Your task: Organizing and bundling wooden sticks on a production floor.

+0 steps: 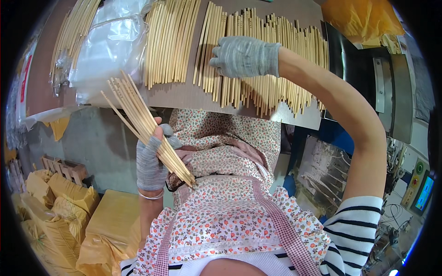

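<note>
Head view shows me my left hand, in a grey knit glove, clamped around a fanned bundle of thin pale bamboo sticks at centre left of the frame, held just below the near edge of the brown desk. My right hand, gloved the same, lies flat with fingers spread on a wide row of pale bamboo sticks across the upper middle, gripping nothing. A clear plastic bag lies at upper left, and yellow sacks sit at lower left.

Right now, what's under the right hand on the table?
The right hand, gloved, rests flat on a spread row of bamboo sticks lying on the brown tabletop. The sticks directly beneath the palm are covered, so their state cannot be seen.
</note>
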### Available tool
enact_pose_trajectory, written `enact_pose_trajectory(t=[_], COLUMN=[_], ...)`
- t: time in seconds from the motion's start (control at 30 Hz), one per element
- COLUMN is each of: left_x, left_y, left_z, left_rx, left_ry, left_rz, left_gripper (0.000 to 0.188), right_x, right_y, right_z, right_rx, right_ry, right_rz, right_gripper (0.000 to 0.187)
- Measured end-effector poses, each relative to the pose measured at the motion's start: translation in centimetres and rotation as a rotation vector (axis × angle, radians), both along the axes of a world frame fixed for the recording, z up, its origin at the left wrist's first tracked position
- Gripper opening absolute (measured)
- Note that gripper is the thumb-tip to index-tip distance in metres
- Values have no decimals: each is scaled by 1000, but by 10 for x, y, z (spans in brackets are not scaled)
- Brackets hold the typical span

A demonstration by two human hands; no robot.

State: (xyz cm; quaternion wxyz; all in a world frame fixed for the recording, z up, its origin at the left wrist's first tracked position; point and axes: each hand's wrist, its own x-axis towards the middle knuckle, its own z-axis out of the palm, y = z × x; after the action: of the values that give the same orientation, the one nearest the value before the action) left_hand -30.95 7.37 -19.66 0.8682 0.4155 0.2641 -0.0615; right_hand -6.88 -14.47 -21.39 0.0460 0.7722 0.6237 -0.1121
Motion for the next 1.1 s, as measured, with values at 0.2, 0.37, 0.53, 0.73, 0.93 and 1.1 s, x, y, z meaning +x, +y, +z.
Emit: enact_pose_trajectory(t=[0.2,0.37,0.53,0.73,0.93,1.1], left_x=[2,-7,-23,-28,-25,-22], left_y=[-7,-7,-7,1,19,15], left_z=[5,0,3,11,16,9], left_rx=[-91,17,57,114,52,35], left_ry=[9,99,29,-76,-153,-84], left_rz=[-15,-190,-144,59,125,107], left_gripper=[33,27,32,46,38,35], right_x=[-23,-115,-159,-114,7,21], right_y=[6,22,53,37,4,27], right_z=[23,39,20,32,-13,-37], right_rx=[-22,611,845,893,626,575], right_ry=[-224,-526,160,48,68,-328], right_rz=[142,342,125,-36,-657,-299], right_gripper=[21,18,30,27,39,46])
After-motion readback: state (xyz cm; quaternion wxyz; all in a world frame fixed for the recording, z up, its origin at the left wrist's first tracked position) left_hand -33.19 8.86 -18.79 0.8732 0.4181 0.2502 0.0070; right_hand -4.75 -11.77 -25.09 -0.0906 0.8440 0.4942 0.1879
